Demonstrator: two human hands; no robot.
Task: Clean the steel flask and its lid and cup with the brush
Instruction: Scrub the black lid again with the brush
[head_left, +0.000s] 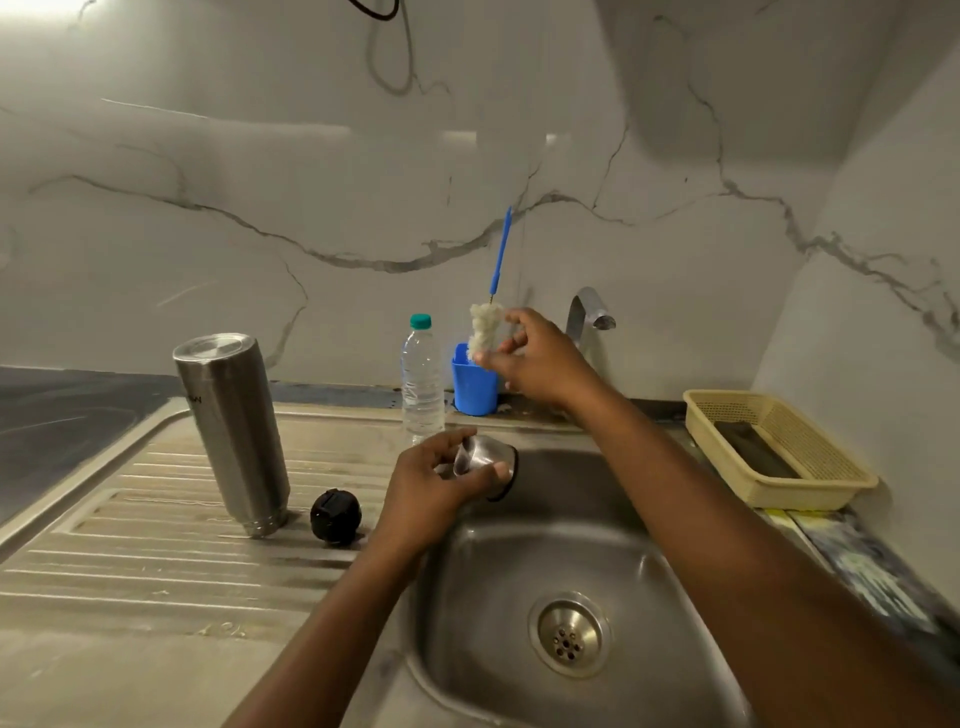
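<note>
The steel flask stands upside down on the drainboard at the left. Its black lid lies just right of the flask's base. My left hand grips the steel cup on its side over the sink's left rim. My right hand is raised above the blue holder cup and pinches the white bristle head of the brush; the brush's blue handle points up toward the wall.
A clear water bottle and a blue holder cup stand at the back of the sink. The tap is behind my right hand. A beige basket sits at the right. The drain is below.
</note>
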